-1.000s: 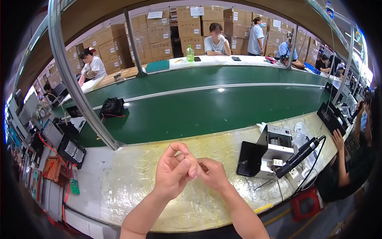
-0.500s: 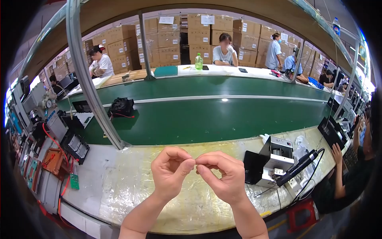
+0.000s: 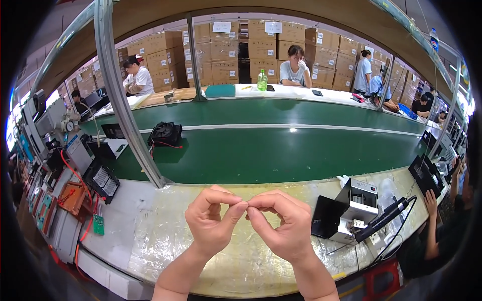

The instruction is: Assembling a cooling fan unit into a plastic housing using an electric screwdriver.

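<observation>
Over the middle of the plastic-covered worktable (image 3: 165, 251), my left hand (image 3: 215, 220) and my right hand (image 3: 282, 223) meet fingertip to fingertip. Each pinches thumb against index finger. Whatever lies between the tips, if anything, is too small to make out. To the right of my right hand stands a white and black bench device (image 3: 359, 205) with a black panel beside it. A black handheld tool (image 3: 382, 219) with a cable leans against its near side.
Beyond the table runs a green conveyor belt (image 3: 251, 155) carrying a black fan (image 3: 165, 133). A metal post (image 3: 123, 100) rises at the left. Nearby are a green circuit board (image 3: 98, 224) and red wires. A co-worker's hand (image 3: 431, 201) touches a black casing (image 3: 426, 175) at right.
The view has shifted slightly, so the surroundings sit farther right and the far ones a little lower. My hands keep the same pinch, fingertips together.
</observation>
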Demonstrator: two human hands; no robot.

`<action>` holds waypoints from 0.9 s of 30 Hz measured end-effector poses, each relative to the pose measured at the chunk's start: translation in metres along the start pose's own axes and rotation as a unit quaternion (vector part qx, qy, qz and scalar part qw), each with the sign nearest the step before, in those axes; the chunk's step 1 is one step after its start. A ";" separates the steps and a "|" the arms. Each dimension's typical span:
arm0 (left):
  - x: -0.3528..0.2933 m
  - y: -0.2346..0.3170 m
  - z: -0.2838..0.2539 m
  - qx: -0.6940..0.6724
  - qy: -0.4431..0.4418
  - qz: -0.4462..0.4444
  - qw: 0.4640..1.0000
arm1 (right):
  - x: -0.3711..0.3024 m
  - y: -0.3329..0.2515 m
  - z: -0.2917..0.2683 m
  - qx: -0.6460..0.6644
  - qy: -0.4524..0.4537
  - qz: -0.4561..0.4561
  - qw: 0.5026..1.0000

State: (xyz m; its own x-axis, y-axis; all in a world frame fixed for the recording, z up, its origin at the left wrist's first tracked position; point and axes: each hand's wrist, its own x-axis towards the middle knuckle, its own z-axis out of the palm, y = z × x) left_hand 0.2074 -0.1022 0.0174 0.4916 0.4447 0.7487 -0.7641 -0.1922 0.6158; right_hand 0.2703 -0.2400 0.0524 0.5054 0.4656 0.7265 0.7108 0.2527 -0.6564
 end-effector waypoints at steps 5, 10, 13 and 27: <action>-0.003 -0.001 -0.002 0.018 -0.004 0.017 1.000 | -0.001 -0.002 0.008 -0.022 0.020 0.007 1.000; -0.007 -0.002 -0.001 0.003 -0.008 0.023 1.000 | -0.003 -0.005 0.013 -0.046 0.044 -0.021 0.998; -0.007 -0.003 0.000 0.000 -0.011 0.032 0.999 | -0.004 -0.005 0.015 -0.051 0.053 -0.033 0.997; -0.006 0.005 0.003 -0.149 -0.007 -0.050 0.988 | -0.010 0.004 0.012 0.000 0.060 -0.054 0.997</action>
State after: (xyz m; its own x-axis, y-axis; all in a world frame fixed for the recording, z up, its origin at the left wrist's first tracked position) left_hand 0.2016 -0.1083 0.0166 0.5754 0.4354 0.6923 -0.7992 0.1194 0.5891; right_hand 0.2620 -0.2341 0.0399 0.4807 0.3310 0.8120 0.7642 0.2960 -0.5731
